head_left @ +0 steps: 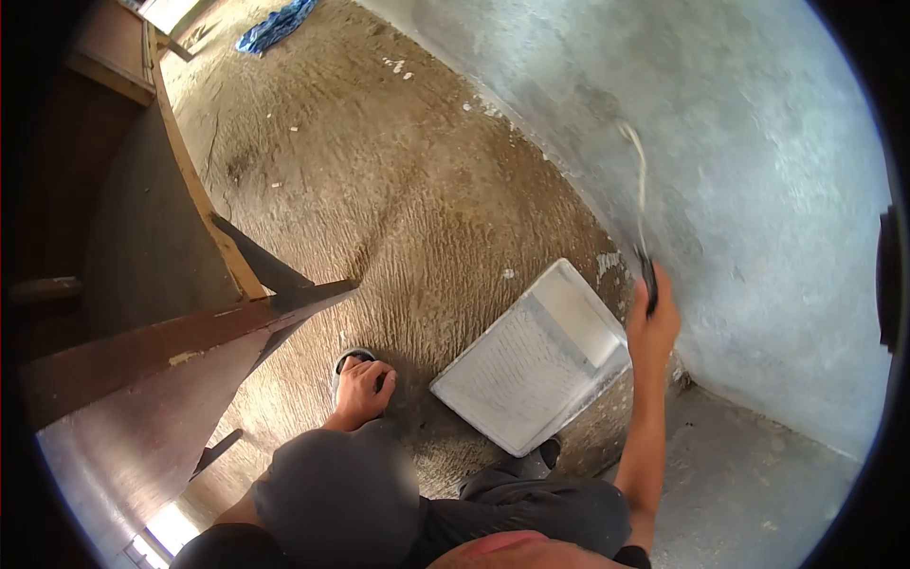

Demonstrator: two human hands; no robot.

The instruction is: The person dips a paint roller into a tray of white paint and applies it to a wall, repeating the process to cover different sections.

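Observation:
My right hand (653,318) is closed round the black handle (648,280) of a tool with a long, thin, pale bent shaft (643,180). The shaft reaches up in front of the grey-blue wall, and its far end is blurred. A white-coated paint tray (512,379) with a ribbed slope lies on the floor, left of my right forearm. My left hand (364,387) is just beyond my knee, above a sandalled foot. Its fingers are loosely bent with a dark gap between them, and nothing shows in its grasp.
A painted wall (758,190) runs along the right side. Brown wooden furniture (142,360) with projecting legs stands at the left. Blue crumpled plastic (275,27) lies far off on the rough brown floor (379,161), which has white flecks near the wall's base.

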